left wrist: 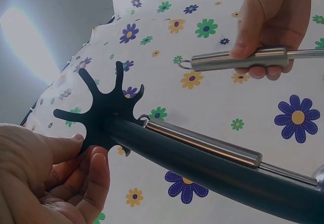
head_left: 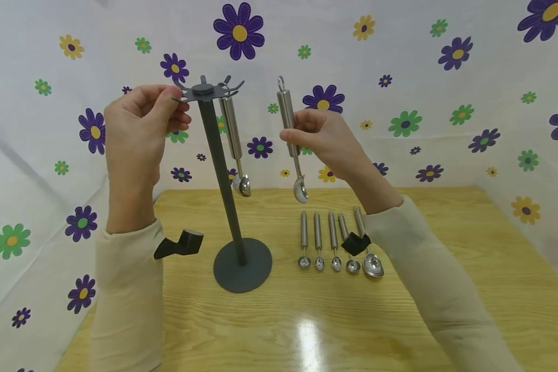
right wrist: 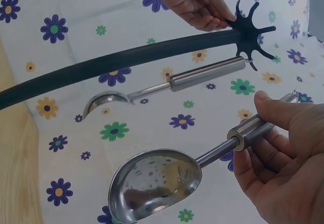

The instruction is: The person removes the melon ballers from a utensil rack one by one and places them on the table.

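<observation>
A dark grey utensil stand (head_left: 221, 170) rises on a round base at the left of the table, with curved hooks around its top. My left hand (head_left: 137, 121) pinches one hook at the stand's left side between thumb and fingers. From a hook on the right hangs a metal scoop (head_left: 232, 128) by its loop, handle up and bowl down. My right hand (head_left: 327, 140) grips the handle of another metal scoop (right wrist: 157, 183), held upright in the air to the right of the hanging one. Its wire loop is at the top, apart from the hooks.
Several metal scoops and ballers (head_left: 304, 232) lie in a row on the wooden table (head_left: 242, 330), right of the stand's base, handles pointing away. Behind the table hangs a white cloth (head_left: 269, 67) with printed flowers. A black wrist mount (head_left: 181, 245) sits on the left sleeve.
</observation>
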